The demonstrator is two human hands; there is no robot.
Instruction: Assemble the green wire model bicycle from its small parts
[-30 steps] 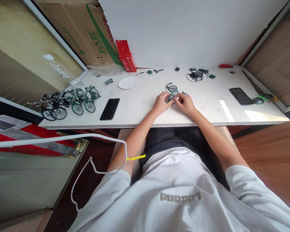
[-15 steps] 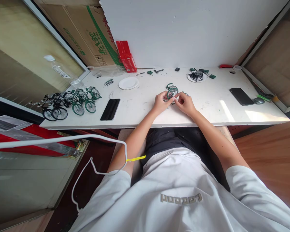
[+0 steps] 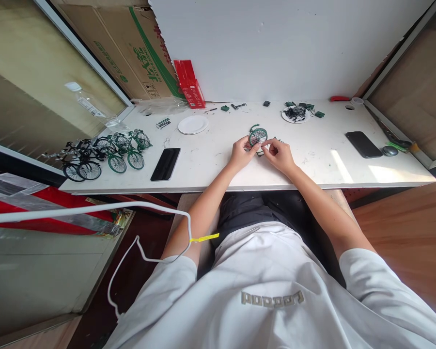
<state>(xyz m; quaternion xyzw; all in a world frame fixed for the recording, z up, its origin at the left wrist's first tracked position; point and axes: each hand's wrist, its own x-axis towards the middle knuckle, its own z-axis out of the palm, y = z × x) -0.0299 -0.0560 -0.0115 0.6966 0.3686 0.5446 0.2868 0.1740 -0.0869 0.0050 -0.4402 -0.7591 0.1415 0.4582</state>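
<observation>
Near the front middle of the table, my left hand is closed on a green miniature bicycle wheel with dark spokes. A curved green piece, likely its mudguard, sticks up above the rim. My right hand is pinched at the wheel's lower right side, its fingertips touching or very near it. Whatever lies between those fingertips is too small to make out. Small green parts lie just behind my right hand, partly hidden by it. Below the fingers another small piece shows on the table, mostly covered.
Several miniature bicycles, green and black, stand at the left by a phone. Behind are a white plate, a red box and loose parts. A plate of black parts and another phone are to the right. A white cable hangs across my left arm.
The wheel has tilted or shifted very slightly in my left fingers, and my right fingertips have moved a little beside it. Everything else stays where it was.
</observation>
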